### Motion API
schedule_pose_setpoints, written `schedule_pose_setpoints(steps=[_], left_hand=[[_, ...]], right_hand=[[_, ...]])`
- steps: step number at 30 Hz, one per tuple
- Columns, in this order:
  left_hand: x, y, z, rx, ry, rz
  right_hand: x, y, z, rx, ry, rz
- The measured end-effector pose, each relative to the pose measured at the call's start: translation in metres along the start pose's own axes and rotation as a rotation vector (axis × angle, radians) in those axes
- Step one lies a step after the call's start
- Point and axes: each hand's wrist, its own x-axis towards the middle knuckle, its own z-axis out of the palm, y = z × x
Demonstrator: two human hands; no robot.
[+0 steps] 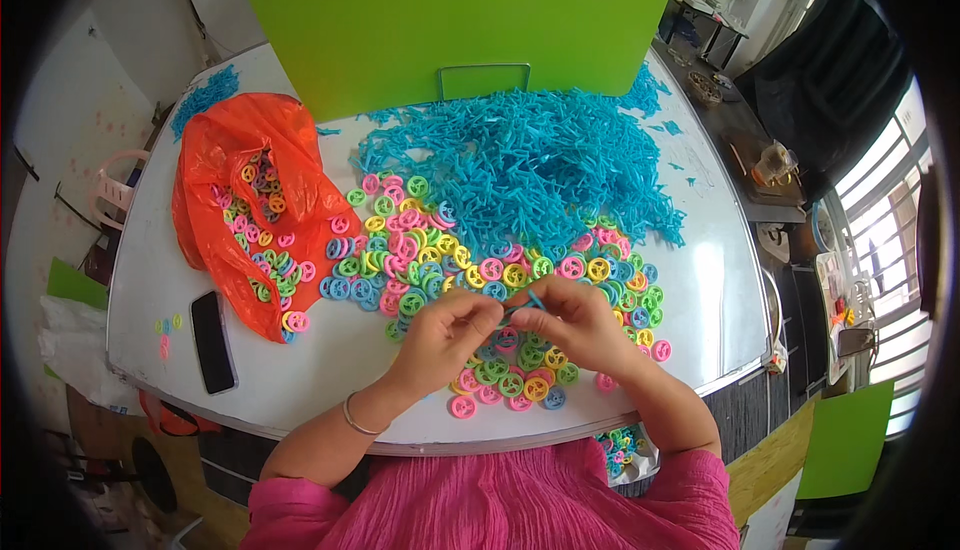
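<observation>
My left hand [445, 335] and my right hand [575, 322] meet near the table's front edge, fingertips together. Between them sits a small blue plastic piece [528, 302], pinched by both hands; the left hand's fingers also seem to close on a small wheel, mostly hidden. Under and around the hands lies a spread of small plastic wheels [430, 250] in pink, yellow, green and blue. Behind them rises a heap of thin blue plastic pieces [520, 165]. A thin bangle circles my left wrist.
An orange plastic bag [225, 200] with more coloured wheels lies open at the left. A black phone [212, 340] rests near the front left edge. A green upright panel [450, 20] with a metal handle stands at the back. The white table [710, 280] ends just right.
</observation>
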Motion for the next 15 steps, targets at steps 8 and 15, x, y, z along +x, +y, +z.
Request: schedule_pose_setpoints(steps=[8,15], left_hand=[[0.000,0.012,-0.002,-0.630,-0.027,-0.294],[-0.006,0.015,0.004,-0.526,-0.095,-0.396]], right_hand=[[0.007,0.011,0.004,0.266,0.012,-0.305],[0.006,0.017,0.000,0.359,-0.052,-0.150]])
